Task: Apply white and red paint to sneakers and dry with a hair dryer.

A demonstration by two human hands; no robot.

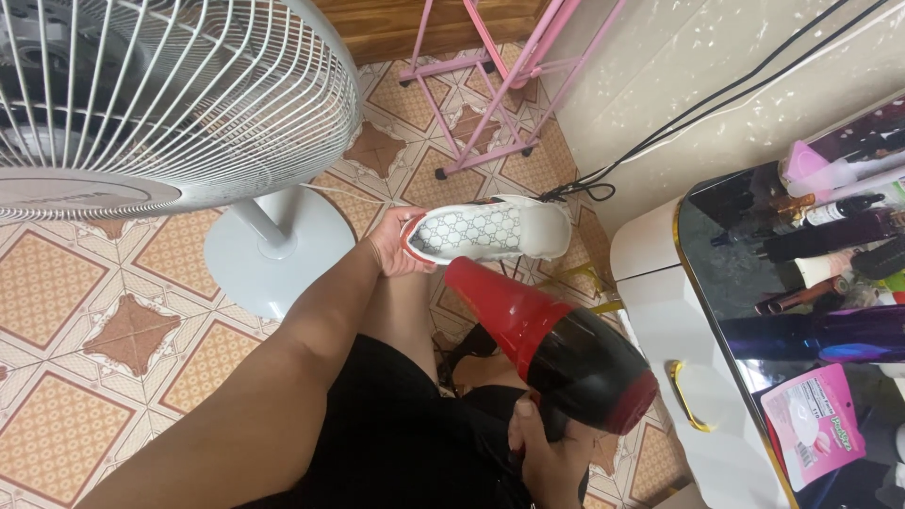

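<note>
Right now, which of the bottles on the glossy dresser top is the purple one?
The purple bottle lies on its side nearest the pink packet, below the darker bottles farther back; it alone shines violet.

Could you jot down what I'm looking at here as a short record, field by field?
Left hand: left hand grips the heel end of a white shoe, its patterned insole facing the camera.
Right hand: right hand holds a red and black hair dryer, nozzle aimed at the shoe.
Floor: patterned tiles.
Nearby: white standing fan, pink rack, white dresser bearing bottles.
</note>
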